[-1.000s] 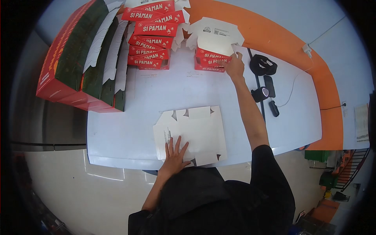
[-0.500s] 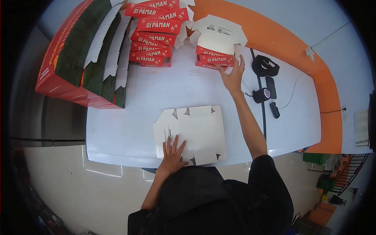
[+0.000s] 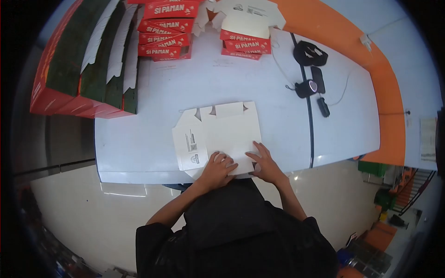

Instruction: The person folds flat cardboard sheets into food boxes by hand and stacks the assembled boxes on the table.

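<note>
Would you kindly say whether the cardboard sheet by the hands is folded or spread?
Mostly spread: the cardboard sheet lies flat on the table, far flap extended; its near edge is partly hidden.

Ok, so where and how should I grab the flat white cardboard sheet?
Probably by the near edge of the white cardboard sheet, coming from your own side, where your left hand and right hand are. It's thin and lies flat on the table, so pinching that edge between thumb and fingers should work better than clutching its broad middle.
</note>
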Available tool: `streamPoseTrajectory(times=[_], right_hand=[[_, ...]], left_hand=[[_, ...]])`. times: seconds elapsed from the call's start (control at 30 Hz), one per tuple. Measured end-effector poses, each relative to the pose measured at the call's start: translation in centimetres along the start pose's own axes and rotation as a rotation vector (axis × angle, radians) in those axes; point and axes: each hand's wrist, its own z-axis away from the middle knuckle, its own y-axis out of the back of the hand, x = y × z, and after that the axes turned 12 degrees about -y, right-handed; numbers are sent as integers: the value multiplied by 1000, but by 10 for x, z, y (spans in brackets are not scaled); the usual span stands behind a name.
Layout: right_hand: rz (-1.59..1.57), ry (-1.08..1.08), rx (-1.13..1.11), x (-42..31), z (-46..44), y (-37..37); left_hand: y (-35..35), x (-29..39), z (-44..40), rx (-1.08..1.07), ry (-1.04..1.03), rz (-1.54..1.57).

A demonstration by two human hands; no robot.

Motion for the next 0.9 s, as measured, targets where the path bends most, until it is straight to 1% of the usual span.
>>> streamPoseTrajectory(times=[0.07,0.13,0.17,0.23,0.27,0.37,0.4,0.5,0.57,0.6,0.63,0.7,0.8,0.9], right_hand=[[-84,39,73,13,10,0],[-144,60,106,16,11,6],[-204,-1,116,14,10,9],[-321,-124,135,-4,13,27],[-236,-55,155,3,12,26],[-137,-112,166,-2,20,36],[-130,-178,104,-5,25,42],[-301,-251,106,-23,37,56],[-368,-250,162,-33,41,61],[-393,-213,206,-34,42,61],[-417,-176,250,-34,43,61],[-442,-20,366,-31,39,63],[-688,104,547,-16,15,48],[-615,204,738,-59,-6,57]], left_hand=[[-7,2,3,42,23,34],[5,6,-2,123,91,161],[11,7,-6,165,129,223],[18,4,-11,181,219,305],[19,3,-13,189,266,349],[27,-9,-12,183,200,608],[32,-11,-12,119,367,777],[44,-9,-15,231,402,814],[56,-1,-19,358,416,889],[63,4,-20,417,424,926],[69,7,-21,452,403,899],[82,13,-22,524,363,840],[103,26,-25,589,554,942],[100,13,-19,588,574,943]])
